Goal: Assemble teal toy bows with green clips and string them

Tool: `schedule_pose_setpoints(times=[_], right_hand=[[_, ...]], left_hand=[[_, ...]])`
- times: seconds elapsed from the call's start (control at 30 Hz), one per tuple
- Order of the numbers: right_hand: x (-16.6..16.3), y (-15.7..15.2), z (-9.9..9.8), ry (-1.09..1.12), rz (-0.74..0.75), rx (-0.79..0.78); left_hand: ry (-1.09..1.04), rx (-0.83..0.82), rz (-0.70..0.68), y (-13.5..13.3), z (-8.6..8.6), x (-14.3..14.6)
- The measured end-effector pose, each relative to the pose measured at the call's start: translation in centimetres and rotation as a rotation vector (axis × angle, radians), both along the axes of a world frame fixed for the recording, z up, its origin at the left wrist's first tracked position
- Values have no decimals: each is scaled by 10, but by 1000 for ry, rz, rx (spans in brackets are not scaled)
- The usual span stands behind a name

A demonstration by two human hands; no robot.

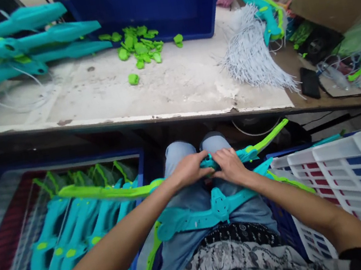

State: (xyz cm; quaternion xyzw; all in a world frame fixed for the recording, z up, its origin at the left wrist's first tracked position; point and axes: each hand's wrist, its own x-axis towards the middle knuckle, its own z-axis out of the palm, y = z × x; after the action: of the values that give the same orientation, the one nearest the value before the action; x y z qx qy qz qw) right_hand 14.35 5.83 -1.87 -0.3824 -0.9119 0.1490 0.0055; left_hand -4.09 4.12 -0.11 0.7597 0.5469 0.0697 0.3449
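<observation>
2 legs in blue jeans (176, 252) are close by, and a blue-green plastic piece (195, 220) lies across them, with a bump near its middle. Just past it, over the lap, is a long bow-shaped part (208, 162). Its middle is blue-green, and its lime-green ends stick out left and right.

The left hand (189, 169) and the right hand (230, 165) are close together at its middle. Their fingers bend in and pinch it. I cannot tell just where each fingertip presses.

To the left, a blue crate (141, 165) has a row of blue-green and lime parts (65, 234) in it. To the right is a white basket (340, 148) with lots of holes.

Farther off is a worn white table (124, 96). On it, small green bits (140, 46) sit in a loose heap, with a few apart. More long parts (21, 44) are stacked at the left. A bunch of white strings (253, 52) spreads out on the right, near a black phone (309, 83). Behind the green bits stands a big blue bin (150, 0).
</observation>
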Motion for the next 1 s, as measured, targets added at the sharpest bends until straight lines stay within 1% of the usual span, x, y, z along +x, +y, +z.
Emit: schedule_pose_setpoints(times=[0.07, 0.13, 0.23, 0.3, 0.33, 0.4, 0.47, 0.53, 0.6, 0.63, 0.7, 0.77, 0.83, 0.87, 0.93, 1.0], right_hand=[[6, -6, 5, 32, 14, 35], [13, -7, 12, 95, 39, 74], [17, 9, 23, 242, 83, 114], [7, 33, 31, 360, 101, 125], [-4, 49, 36, 406, 106, 142], [-41, 83, 47, 442, 104, 202], [-92, 119, 58, 407, 98, 261], [-149, 152, 65, 345, 92, 272], [-202, 179, 68, 288, 80, 266], [-224, 190, 69, 264, 73, 260], [-256, 205, 68, 221, 69, 241], [-270, 210, 65, 189, 77, 224], [-268, 210, 62, 197, 63, 213], [-261, 209, 61, 219, 38, 205], [-239, 207, 61, 286, -29, 178], [-210, 208, 63, 354, -87, 135]], left_hand=[[91, 121, -24, -17, 2, 2], [206, 299, -29, -31, -2, 2], [337, 542, 44, -42, -21, 1], [366, 620, 80, -43, -37, 0], [371, 635, 87, -42, -44, 1], [366, 645, 89, -39, -53, 2], [329, 649, 106, -40, -53, 5], [248, 643, 149, -51, -48, 10], [141, 581, 211, -72, -42, 16], [91, 513, 239, -85, -40, 21], [30, 268, 236, -111, -38, 29], [46, -21, 162, -129, -39, 38], [100, -218, 100, -135, -35, 43], [124, -269, 88, -134, -31, 45], [143, -300, 88, -125, -19, 45], [144, -295, 74, -114, -6, 43]])
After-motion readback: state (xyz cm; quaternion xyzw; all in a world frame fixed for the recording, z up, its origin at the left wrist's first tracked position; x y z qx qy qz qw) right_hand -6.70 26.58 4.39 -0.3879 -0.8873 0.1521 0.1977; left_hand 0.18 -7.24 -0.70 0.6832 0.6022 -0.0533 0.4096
